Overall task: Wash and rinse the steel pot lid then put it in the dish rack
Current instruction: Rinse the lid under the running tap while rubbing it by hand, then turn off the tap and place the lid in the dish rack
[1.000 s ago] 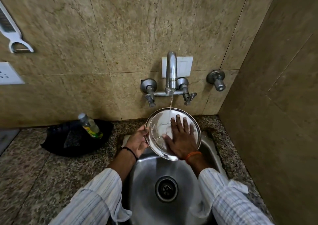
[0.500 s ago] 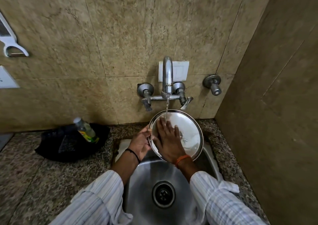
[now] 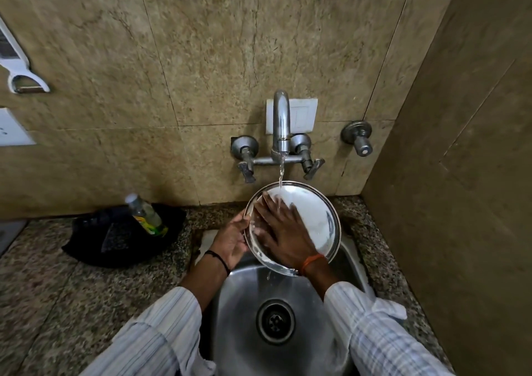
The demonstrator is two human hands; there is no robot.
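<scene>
The round steel pot lid (image 3: 316, 217) is held tilted over the steel sink (image 3: 244, 295), under the running tap (image 3: 280, 122). My left hand (image 3: 231, 239) grips the lid's left rim. My right hand (image 3: 283, 230) lies flat on the lid's inner face, fingers spread, with the water stream falling onto the fingers. Water drips off the lid's lower edge into the sink. No dish rack is in view.
A black pan (image 3: 121, 234) with a small bottle (image 3: 145, 214) in it sits on the granite counter (image 3: 57, 303) to the left. A tiled wall closes the right side. A white peeler (image 3: 17, 67) hangs at the far left. The drain (image 3: 275, 321) is below.
My right hand has slid across the lid's face from its right half to its left half, under the stream. The left hand keeps its grip on the rim.
</scene>
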